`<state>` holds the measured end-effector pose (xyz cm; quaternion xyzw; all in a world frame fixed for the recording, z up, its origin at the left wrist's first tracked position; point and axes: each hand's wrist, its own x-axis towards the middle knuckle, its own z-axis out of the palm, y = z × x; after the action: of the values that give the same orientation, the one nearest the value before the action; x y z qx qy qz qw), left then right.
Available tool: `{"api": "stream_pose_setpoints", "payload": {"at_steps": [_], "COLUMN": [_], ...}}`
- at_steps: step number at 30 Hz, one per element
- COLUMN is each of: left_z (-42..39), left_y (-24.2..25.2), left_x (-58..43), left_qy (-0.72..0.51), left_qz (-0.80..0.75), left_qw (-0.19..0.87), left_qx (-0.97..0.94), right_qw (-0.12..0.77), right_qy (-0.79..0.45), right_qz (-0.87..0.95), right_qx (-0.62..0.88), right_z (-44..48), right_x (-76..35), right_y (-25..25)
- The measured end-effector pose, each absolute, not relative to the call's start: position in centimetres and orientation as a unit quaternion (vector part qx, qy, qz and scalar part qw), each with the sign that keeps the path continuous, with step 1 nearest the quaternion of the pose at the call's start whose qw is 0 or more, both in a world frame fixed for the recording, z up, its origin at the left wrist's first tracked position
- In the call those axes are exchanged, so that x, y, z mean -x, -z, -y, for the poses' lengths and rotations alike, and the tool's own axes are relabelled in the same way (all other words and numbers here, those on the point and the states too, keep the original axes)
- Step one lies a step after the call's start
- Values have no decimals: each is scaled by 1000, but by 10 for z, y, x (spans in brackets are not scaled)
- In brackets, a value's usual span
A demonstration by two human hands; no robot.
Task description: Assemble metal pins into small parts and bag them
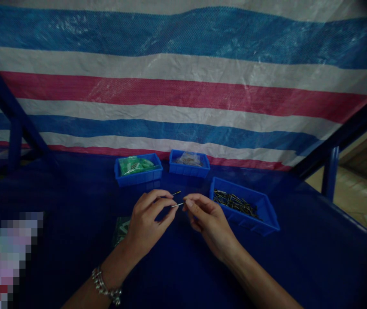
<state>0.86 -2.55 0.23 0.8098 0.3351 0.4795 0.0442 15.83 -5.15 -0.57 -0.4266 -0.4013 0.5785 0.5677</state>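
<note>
My left hand (153, 214) and my right hand (207, 219) meet above the blue table, fingers pinched. Between them runs a thin metal pin (177, 205); the left thumb and a finger grip one end, the right fingertips the other. Whether a second small part sits inside the right pinch is hidden. A second thin piece with a brassy tip (177, 192) shows just beyond the left index finger; I cannot tell if it is held or lies on the table. Right of my right hand is a blue bin (268, 210) with many dark, slim metal pieces (235, 203).
Two smaller blue bins stand at the back: one (140, 177) with green bags (134, 165), one (189, 171) with a clear bag (189, 159). A small greenish packet (122, 227) lies beside my left wrist. Behind hangs a striped sheet (183, 90) between blue frame bars (331, 167).
</note>
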Motion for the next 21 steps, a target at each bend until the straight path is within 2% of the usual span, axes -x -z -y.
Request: {"api": "stream_pose_setpoints", "payload": {"at_steps": [12,14,18,21], "left_z": [27,27,27,27], "left_y": [-7,-7,-8,-7], "left_x": [-8,-8,-9,-9], "left_qy": [-487,-489,-492,-496], "left_qz": [-327,-324,-316,-309], "left_qw": [68,75,82,80], "left_qx": [-807,-807,-807,-808], "right_qw": [556,547,504,474], "right_qy": [-538,-463,-235,-139], "right_qz": [459,534,692,740], "right_qx": [438,449,460,457], "right_z": [51,51,50,50], "right_x": [-161,-165,-172,-176], "right_y": [5,3,0,0]}}
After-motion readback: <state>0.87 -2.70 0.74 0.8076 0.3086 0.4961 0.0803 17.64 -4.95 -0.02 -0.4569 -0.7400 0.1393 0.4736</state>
